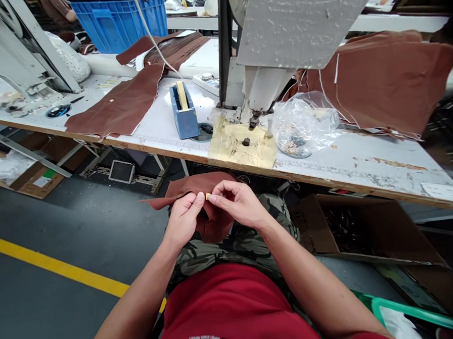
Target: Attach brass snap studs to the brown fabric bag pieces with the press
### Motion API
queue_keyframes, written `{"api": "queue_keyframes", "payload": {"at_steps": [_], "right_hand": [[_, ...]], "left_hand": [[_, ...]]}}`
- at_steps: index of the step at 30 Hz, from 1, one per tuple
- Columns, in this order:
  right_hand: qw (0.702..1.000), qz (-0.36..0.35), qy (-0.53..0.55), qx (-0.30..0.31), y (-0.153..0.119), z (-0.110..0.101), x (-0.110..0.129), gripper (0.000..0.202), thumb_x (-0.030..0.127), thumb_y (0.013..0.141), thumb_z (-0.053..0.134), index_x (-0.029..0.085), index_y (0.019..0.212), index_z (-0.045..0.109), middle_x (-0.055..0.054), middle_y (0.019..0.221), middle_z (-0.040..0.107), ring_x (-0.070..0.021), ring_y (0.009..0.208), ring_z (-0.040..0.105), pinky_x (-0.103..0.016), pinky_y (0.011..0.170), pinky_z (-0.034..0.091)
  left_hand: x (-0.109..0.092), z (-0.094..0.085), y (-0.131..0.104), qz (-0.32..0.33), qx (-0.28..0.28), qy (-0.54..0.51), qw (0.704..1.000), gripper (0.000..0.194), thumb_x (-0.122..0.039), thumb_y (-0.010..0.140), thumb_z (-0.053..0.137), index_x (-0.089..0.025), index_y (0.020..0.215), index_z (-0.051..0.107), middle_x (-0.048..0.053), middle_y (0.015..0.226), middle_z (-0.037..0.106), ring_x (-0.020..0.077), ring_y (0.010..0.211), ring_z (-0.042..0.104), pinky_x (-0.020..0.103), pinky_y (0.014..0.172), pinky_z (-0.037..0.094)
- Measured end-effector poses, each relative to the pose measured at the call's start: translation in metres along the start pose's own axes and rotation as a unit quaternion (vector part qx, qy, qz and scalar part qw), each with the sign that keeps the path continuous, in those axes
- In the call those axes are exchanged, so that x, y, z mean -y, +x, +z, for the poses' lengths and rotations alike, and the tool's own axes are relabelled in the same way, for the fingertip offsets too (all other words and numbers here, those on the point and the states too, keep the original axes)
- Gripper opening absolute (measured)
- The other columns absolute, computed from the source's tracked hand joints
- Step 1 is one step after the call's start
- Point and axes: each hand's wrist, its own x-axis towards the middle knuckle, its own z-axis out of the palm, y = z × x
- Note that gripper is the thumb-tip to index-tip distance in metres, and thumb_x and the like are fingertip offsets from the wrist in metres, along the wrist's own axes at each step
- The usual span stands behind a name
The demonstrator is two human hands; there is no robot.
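Over my lap hangs a brown piece of leather-like material (214, 230), folded and bunched. My left hand (183, 217) is closed on it, thumb pressed on top. My right hand (240, 201) pinches a small yellow piece (207, 196) between thumb and fingertips, right beside the left thumb. Whether this is a bit of tape cannot be made out. Ahead of both hands, the machine head (254, 118) stands over a yellowed pad (229, 151) at the table's edge. A blue tape dispenser (188, 122) with a yellowish roll is left of the pad.
Right of the machine lies a clear plastic bag (303, 120) with small brass-coloured parts. Brown panels are stacked at right (389, 80), and another brown panel (117, 107) lies left. A blue crate (120, 26) stands behind. Below the table sits an open cardboard box (389, 226).
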Motion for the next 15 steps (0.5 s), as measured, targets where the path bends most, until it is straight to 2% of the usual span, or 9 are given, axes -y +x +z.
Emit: {"api": "queue_keyframes", "payload": {"at_steps": [5,7,8,10,12,13,15], "right_hand": [[0.999,0.017,-0.038,-0.019,0.0,0.004,0.0,0.03,0.047,0.086,0.068,0.018,0.083,0.063,0.002,0.068,0.059,-0.0095,0.059,0.047,-0.022,0.053,0.036],[0.998,0.019,-0.054,-0.028,0.0,-0.005,-0.004,0.031,0.05,0.085,0.068,0.019,0.083,0.062,0.002,0.067,0.059,-0.0101,0.058,0.047,-0.022,0.053,0.037],[0.996,0.016,-0.072,-0.051,0.001,-0.013,-0.008,0.032,0.051,0.085,0.068,0.019,0.083,0.062,0.001,0.07,0.06,-0.0112,0.06,0.05,-0.023,0.055,0.04],[0.983,0.019,-0.123,-0.135,0.002,-0.032,-0.019,0.033,0.053,0.084,0.068,0.02,0.09,0.065,-0.004,0.085,0.067,-0.0159,0.075,0.059,-0.028,0.069,0.048],[0.969,0.062,-0.135,-0.198,-0.003,-0.049,-0.03,0.043,0.056,0.083,0.069,0.02,0.106,0.068,-0.009,0.108,0.07,-0.0223,0.097,0.063,-0.035,0.088,0.05],[0.97,0.096,-0.105,-0.195,-0.009,-0.054,-0.033,0.049,0.058,0.082,0.069,0.02,0.114,0.068,-0.011,0.117,0.069,-0.0245,0.106,0.063,-0.038,0.095,0.049],[0.98,0.148,0.023,-0.134,-0.029,-0.058,-0.032,0.058,0.062,0.082,0.067,0.023,0.124,0.066,-0.009,0.128,0.067,-0.0251,0.116,0.062,-0.039,0.1,0.049]], "left_hand": [[-0.001,0.005,-0.001,-0.011,-0.008,-0.029,0.999,0.039,-0.05,0.091,0.06,-0.015,0.072,0.061,0.0,0.071,0.061,0.0125,0.069,0.051,0.024,0.069,0.044],[-0.003,0.007,-0.001,-0.026,-0.021,-0.039,0.999,0.034,-0.048,0.087,0.067,-0.015,0.078,0.065,0.001,0.073,0.065,0.0138,0.071,0.056,0.025,0.07,0.047],[-0.005,0.007,-0.001,-0.029,-0.025,-0.041,0.998,0.032,-0.047,0.085,0.07,-0.015,0.08,0.067,0.001,0.075,0.067,0.0147,0.071,0.058,0.026,0.071,0.048],[-0.012,0.005,-0.002,-0.019,-0.03,-0.024,0.999,0.03,-0.046,0.084,0.071,-0.016,0.082,0.07,0.002,0.077,0.07,0.0159,0.072,0.06,0.027,0.072,0.048],[-0.021,0.001,-0.01,0.006,-0.019,0.039,0.999,0.032,-0.046,0.087,0.066,-0.017,0.075,0.071,0.001,0.075,0.07,0.016,0.07,0.06,0.027,0.069,0.047],[-0.026,-0.001,-0.016,0.02,-0.002,0.088,0.996,0.035,-0.047,0.088,0.064,-0.018,0.069,0.07,0.001,0.07,0.069,0.0162,0.066,0.059,0.027,0.066,0.046],[-0.033,-0.006,-0.029,0.044,0.054,0.194,0.979,0.039,-0.049,0.085,0.065,-0.022,0.057,0.067,0.001,0.06,0.066,0.0185,0.061,0.058,0.029,0.061,0.045]]}}
